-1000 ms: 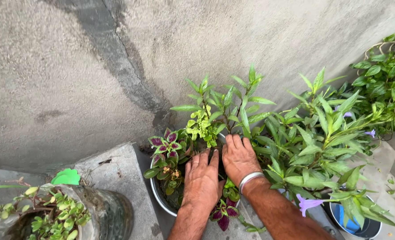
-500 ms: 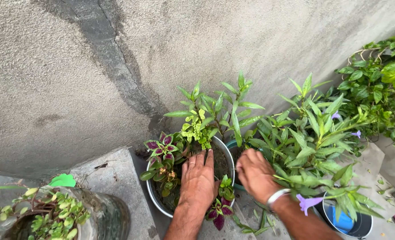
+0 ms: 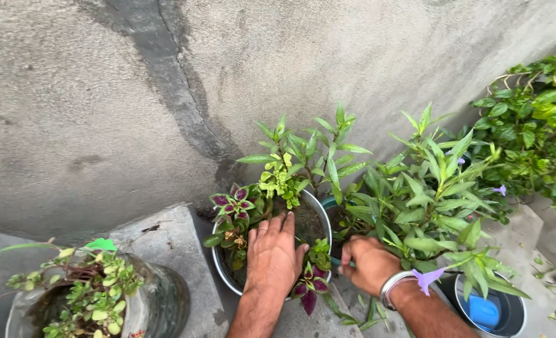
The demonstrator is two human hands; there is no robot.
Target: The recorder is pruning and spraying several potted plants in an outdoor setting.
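Left hand (image 3: 272, 256) lies flat, fingers spread, on dark soil in the round white plant pot (image 3: 223, 280); planting looks settled. Beside it, right hand (image 3: 369, 263) is closed around a teal pot rim (image 3: 325, 203).

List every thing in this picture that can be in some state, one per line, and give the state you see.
left hand: flat, palm down on the soil.
right hand: curled round the rim of the teal pot.
white pot: upright, filled with soil and plants.
purple flower: open.
dark bucket: upright, a blue thing inside.
clear container: upright, planted.
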